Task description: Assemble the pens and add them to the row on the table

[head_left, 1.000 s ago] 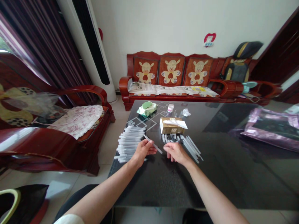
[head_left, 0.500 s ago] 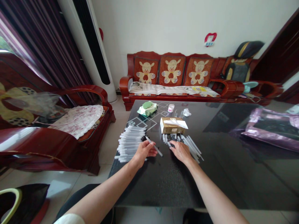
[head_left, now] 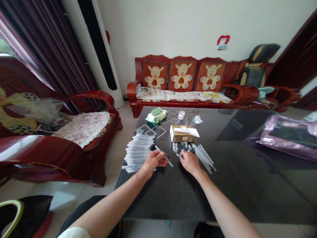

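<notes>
Slantwise, pale tube [head_left: 168, 161] pinched in left grip [head_left: 154, 160], ends jutting, right grip [head_left: 190, 161] by small pieces [head_left: 175, 147], hold unclear

A glossy black bench [head_left: 247, 185] carries slender translucent tubes [head_left: 137, 153]. Beyond lie a gold rectangular box [head_left: 183, 137] and green plastic packet [head_left: 156, 116].

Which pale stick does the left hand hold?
The stick slanting down rightward through the left hand, neither in the left pile nor by the gold box.
</notes>
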`<state>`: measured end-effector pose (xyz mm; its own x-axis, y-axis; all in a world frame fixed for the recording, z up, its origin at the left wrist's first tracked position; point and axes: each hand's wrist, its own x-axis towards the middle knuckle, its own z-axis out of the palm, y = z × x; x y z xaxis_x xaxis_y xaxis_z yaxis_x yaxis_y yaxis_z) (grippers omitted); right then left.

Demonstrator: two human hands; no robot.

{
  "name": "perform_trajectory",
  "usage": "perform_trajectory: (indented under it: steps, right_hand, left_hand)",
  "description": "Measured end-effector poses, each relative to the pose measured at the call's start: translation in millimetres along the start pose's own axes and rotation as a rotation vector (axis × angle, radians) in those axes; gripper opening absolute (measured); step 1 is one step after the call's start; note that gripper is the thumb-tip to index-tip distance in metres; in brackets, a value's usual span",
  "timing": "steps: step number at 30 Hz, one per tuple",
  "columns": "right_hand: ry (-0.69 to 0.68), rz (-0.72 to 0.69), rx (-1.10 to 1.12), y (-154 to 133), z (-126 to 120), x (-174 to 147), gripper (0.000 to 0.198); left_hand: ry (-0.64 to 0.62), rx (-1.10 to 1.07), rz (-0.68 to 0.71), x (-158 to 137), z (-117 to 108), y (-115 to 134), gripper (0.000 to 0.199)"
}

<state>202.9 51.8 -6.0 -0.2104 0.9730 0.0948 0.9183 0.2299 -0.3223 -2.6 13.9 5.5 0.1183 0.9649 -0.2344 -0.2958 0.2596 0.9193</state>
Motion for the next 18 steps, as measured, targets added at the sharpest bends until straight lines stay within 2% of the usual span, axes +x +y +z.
perform_trajectory:
  steps: [3,5,7,11,15,18]
  right_hand:
    - [-0.063,-0.003,0.408,-4.9,-2.1,-0.2,0.016]
    - [-0.167,-0.007,0.708,-10.7,-5.0,-2.4,0.022]
    - [-0.269,0.009,0.897,-17.2,-8.7,-5.9,0.027]
    - [-0.381,0.015,1.006,-26.1,-14.7,-12.0,0.03]
    - [-0.384,-0.007,1.017,-28.1,-16.3,-13.0,0.033]
    - [-0.371,0.009,1.065,-29.5,-17.7,-13.1,0.037]
  left_hand:
    - [-0.056,0.002,0.021,-2.2,-0.1,0.5,0.033]
    - [-0.124,-0.036,0.023,-4.2,1.5,1.5,0.032]
    - [-0.189,-0.102,0.017,-6.4,4.2,2.8,0.032]
    - [-0.212,-0.189,0.013,-9.4,8.5,5.1,0.031]
    - [-0.197,-0.209,0.017,-7.2,6.3,5.8,0.029]
    - [-0.135,-0.213,0.055,-2.8,2.0,6.0,0.028]
